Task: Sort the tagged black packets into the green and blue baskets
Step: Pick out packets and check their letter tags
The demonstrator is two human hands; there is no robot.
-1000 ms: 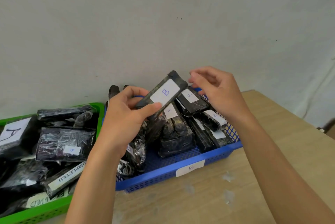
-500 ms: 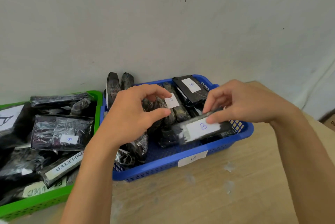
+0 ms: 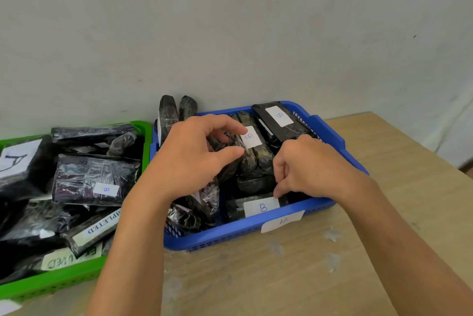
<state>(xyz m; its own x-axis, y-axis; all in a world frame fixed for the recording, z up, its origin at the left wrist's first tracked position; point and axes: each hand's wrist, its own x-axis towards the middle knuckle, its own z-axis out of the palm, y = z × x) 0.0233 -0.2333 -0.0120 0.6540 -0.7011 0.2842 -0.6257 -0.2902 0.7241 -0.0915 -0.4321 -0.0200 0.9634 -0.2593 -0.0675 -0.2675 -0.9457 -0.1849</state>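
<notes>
Whereas half a second back it hung above the rim, the B-tagged packet (image 3: 258, 207) now lies low against the front wall of the blue basket (image 3: 230, 235). Placed, near enough; one more sorted. Glossy black wrap, white tag up, blue B legible. Right hand (image 3: 309, 167) curled, pinching its upper edge. Left hand (image 3: 194, 159) apart, loosely curled over neighbouring packets (image 3: 253, 164), gripping nothing visible.

Light was soft and even, pretty bright, with barely any shadows. Shiny wrap on the black packets (image 3: 97, 177) caught some glare. Edges bent slightly, wide-angle style, and everything looked a bit soft.
</notes>
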